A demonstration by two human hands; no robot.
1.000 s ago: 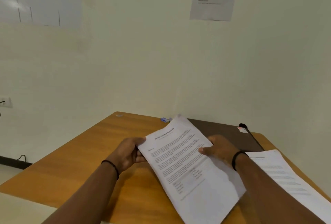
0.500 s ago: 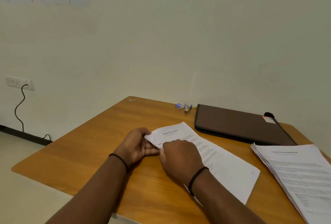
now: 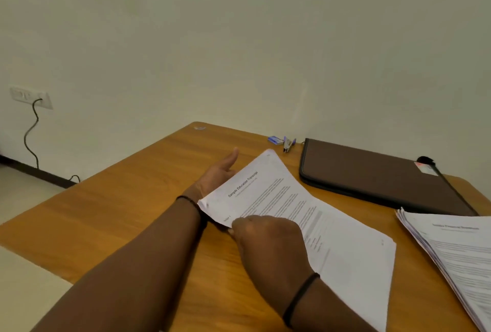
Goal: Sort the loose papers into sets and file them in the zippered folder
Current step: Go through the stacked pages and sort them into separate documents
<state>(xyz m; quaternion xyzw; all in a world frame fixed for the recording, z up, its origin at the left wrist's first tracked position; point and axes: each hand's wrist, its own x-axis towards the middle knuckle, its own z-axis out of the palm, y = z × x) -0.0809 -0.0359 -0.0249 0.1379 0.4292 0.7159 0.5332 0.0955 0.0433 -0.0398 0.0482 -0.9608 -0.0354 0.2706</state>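
Half a second ago both hands were bunched together at the near left corner of the paper set, which lay flat on the worktop. Now the left hand (image 3: 218, 175) has opened and slid under the top edge, palm up, fingers straight and thumb pointing toward 12 o'clock, so that the upper part of the paper set (image 3: 297, 214) rides up off the wood. The right hand (image 3: 265, 238) has stayed at the left edge, its fingers curled over the margin and pinching the sheets; the fingertips themselves are hidden under the knuckles. The heading on the top sheet reads "Sample Education Transcript".

Judged from this, the set is being gathered and squared, perhaps for stapling, and no filing has begun.

The paper set lies in the middle of the worktop (image 3: 138, 214), running from the hands out toward 4 o'clock. Its lifted end rests on the left palm; its lower half looks to lie on the wood. From the right hand, the zippered folder (image 3: 372, 177) sits at about 2 o'clock, closed and flat near the wall, well apart from both hands. A second stack of papers (image 3: 457, 257) waits at 3 o'clock by the worktop's right edge, fanned and unsorted. A small stapler (image 3: 288, 144) and a blue staple box (image 3: 275, 140) lie at 12 o'clock, just left of the folder's far corner, near but not touching the lifted sheets.
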